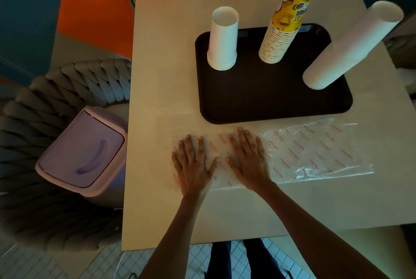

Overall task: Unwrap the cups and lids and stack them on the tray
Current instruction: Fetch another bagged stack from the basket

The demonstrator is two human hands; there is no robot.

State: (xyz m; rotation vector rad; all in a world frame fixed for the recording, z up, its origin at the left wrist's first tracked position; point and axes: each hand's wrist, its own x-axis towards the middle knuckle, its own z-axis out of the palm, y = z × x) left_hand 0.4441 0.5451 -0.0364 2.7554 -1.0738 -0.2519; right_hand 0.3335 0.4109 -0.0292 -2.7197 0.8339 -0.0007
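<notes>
A dark tray [265, 101] lies on the table's far right half. On it stand three upside-down stacks: a short white cup stack [223, 39], a tall yellow-printed cup stack [286, 22] and a long white stack [351, 47] leaning right. In front of the tray a clear plastic wrapper [315, 152] with orange print lies flat on the table. My left hand [191, 164] and my right hand [247, 159] press flat on its left part, fingers spread and straight, thumbs nearly touching.
The beige table [162, 76] has its front edge just below my wrists. A lilac swing-lid bin [83, 150] sits on a grey woven chair [56, 103] to the left. Tiled floor and my legs show below the table.
</notes>
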